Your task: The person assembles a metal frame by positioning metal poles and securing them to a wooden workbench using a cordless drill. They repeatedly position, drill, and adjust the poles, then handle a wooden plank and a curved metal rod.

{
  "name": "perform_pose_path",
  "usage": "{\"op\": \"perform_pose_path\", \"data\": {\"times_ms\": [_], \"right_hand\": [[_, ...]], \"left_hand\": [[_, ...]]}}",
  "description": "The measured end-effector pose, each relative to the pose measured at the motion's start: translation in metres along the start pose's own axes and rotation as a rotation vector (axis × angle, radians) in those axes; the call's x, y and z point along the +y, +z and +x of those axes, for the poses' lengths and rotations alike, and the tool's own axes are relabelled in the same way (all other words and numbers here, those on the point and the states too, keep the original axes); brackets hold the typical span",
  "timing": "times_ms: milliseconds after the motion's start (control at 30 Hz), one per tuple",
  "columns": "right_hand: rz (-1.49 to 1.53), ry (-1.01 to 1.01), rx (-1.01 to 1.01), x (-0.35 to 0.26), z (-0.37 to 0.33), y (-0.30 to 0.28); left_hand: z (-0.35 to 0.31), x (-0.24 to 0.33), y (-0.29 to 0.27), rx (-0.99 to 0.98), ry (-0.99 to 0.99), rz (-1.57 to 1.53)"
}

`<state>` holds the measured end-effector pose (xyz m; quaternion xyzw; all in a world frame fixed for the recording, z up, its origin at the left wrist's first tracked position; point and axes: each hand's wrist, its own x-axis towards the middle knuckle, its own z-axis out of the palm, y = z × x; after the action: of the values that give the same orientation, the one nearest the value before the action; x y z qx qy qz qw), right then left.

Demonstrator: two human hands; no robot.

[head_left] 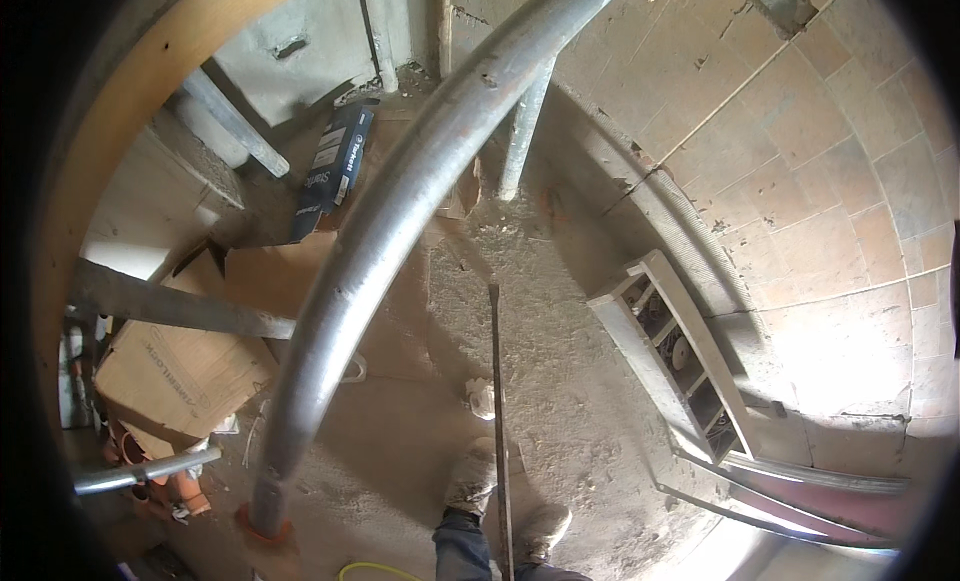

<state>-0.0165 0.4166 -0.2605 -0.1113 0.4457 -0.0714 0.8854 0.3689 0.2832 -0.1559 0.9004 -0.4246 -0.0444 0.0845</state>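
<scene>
Dark metal, long and thin: that bar (499, 411) ran up from the bottom edge, between the two dusty shoes (470, 479), and its far end sat over the rough grey floor (590, 441). Both hands were out of frame, so I couldn't tell whether the fingers were apart, together or clamped on it. Just left of the bar was a pale lump (481, 398), maybe a chunk of rubble, but it was too small to be sure.

A fat silver pipe (375, 231) cut across the view, curved by the lens, with an orange collar (262, 526) at its lower end. Left of that lay a brown cardboard box (185, 371), with orange pipes (190, 491) just below it and a long blue carton (335, 171) further up. Over on the right, a pale open frame (645, 361) with crosspieces lay slanted near the tiled wall (800, 181). Some yellow cord (375, 567) poked in at the bottom, left of the jeans (460, 551).
</scene>
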Motion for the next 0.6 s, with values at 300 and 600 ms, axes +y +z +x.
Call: {"op": "perform_pose_path", "data": {"times_ms": [300, 600], "right_hand": [[0.304, 0.202, -0.098, -0.052, -0.014, 0.004], [-0.089, 0.102, 0.369, -0.065, -0.042, -0.014]], "left_hand": [[0.024, 0.019, -0.034, -0.282, 0.094, -0.032], [0.014, 0.036, -0.048, -0.243, -0.07, -0.017]]}}
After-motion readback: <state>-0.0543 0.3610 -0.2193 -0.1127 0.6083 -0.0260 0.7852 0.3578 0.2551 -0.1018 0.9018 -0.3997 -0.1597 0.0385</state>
